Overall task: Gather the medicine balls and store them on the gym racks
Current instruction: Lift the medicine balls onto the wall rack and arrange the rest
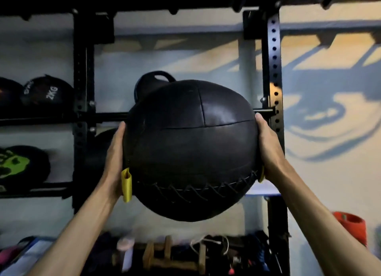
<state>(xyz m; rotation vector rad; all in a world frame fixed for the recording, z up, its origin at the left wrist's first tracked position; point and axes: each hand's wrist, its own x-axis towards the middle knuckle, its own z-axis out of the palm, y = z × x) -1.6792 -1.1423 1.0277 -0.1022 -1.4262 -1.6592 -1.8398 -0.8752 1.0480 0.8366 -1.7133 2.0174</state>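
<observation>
Left hand [115, 158] and right hand [268, 150], fingers straight, squeeze the ball [191, 150] before the rack [274, 69]: mid-storing, it likely needs easing onto the rack.

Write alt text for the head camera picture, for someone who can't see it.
A left hand and a right hand press the sides of a large black medicine ball with yellow loops, holding it up before a black gym rack. Other dark balls, one marked 2KG, sit on its shelves at left.
</observation>
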